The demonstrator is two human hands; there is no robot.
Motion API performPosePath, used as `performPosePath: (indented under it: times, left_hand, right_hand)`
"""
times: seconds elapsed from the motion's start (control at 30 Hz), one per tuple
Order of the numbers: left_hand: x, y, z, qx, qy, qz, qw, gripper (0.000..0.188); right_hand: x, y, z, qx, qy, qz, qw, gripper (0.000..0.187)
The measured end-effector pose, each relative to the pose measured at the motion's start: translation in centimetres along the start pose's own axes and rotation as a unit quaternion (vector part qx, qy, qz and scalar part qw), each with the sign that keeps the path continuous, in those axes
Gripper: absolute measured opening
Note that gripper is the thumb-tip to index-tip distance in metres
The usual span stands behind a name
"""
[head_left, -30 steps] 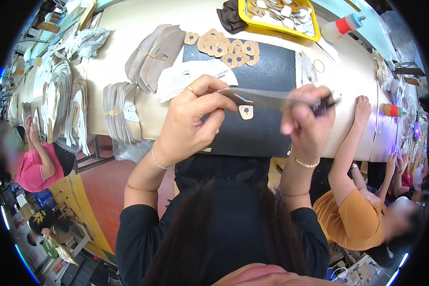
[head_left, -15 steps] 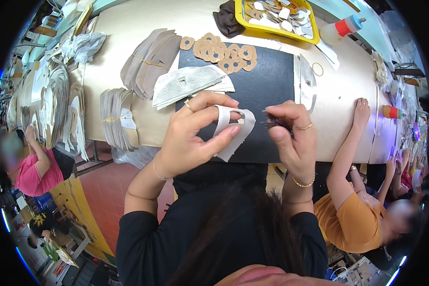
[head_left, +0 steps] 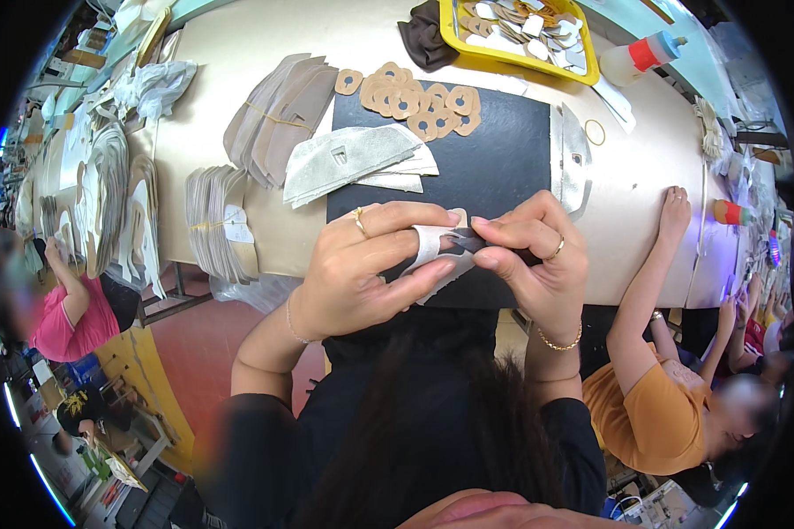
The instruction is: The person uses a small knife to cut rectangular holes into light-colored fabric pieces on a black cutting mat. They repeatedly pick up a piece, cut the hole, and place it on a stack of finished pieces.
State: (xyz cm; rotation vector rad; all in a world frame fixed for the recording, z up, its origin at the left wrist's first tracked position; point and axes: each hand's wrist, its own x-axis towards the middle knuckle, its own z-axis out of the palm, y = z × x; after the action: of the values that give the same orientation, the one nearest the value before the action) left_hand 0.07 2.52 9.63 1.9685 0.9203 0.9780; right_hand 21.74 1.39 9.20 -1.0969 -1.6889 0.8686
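Note:
My left hand (head_left: 353, 264) is closed on a pale grey piece of material (head_left: 429, 240) with a cut-out, bent over the fingers. In my right hand (head_left: 545, 263) a small dark, thin item (head_left: 469, 240) is pinched between thumb and forefinger. Its end lies at the cut-out, touching or very near the pale piece. Much of the dark item is hidden in the palm, so its kind cannot be made out. Both hands are above the near part of a black mat (head_left: 503, 176). Just beyond them lies a stack of pale half-round pieces (head_left: 362, 159) with small cut-outs.
Tan ring-like pieces (head_left: 404, 101) lie on the mat's far part. Banded stacks of brown pieces (head_left: 273, 115) and grey pieces (head_left: 216, 220) stand left. A yellow tray (head_left: 520, 63) and a bottle (head_left: 631, 62) are at the back. A co-worker's arm (head_left: 648, 256) rests on the table at right.
My right hand has moved left, bringing the dark item to the cut-out of the pale piece. My left hand still holds that piece, now turned and bent more.

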Motion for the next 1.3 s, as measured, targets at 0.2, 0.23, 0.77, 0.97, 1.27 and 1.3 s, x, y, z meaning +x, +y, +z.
performPosePath:
  times: [0.2, 0.23, 0.77, 0.97, 1.27, 1.3]
  left_hand:
    - [0.1, -0.3, 0.2, -0.034, 0.003, 0.0, 0.999, 0.017]
    - [0.0, -0.3, 0.1, -0.032, -0.001, -0.004, 0.999, 0.017]
    - [0.1, -0.7, -0.2, -0.122, -0.04, -0.023, 0.991, 0.016]
    - [0.1, -0.9, -0.5, -0.145, -0.06, -0.032, 0.987, 0.02]
    - [0.2, -1.4, -0.4, -0.143, -0.064, 0.0, 0.988, 0.021]
    - [0.2, -1.5, -0.4, -0.144, -0.063, 0.004, 0.988, 0.021]
  right_hand:
    - [0.0, 0.3, 0.1, 0.014, 0.005, -0.003, 1.0, 0.024]
    - [0.0, 0.3, 0.0, 0.013, 0.004, 0.001, 1.0, 0.024]
    - [0.1, -0.4, -0.7, 0.012, -0.027, 0.029, 0.999, 0.025]
    - [0.5, -0.5, -1.0, 0.016, -0.041, 0.016, 0.999, 0.026]
    - [1.0, -0.6, -0.9, 0.018, -0.052, 0.007, 0.998, 0.026]
    - [1.0, -0.5, -0.9, 0.02, -0.053, 0.003, 0.998, 0.025]
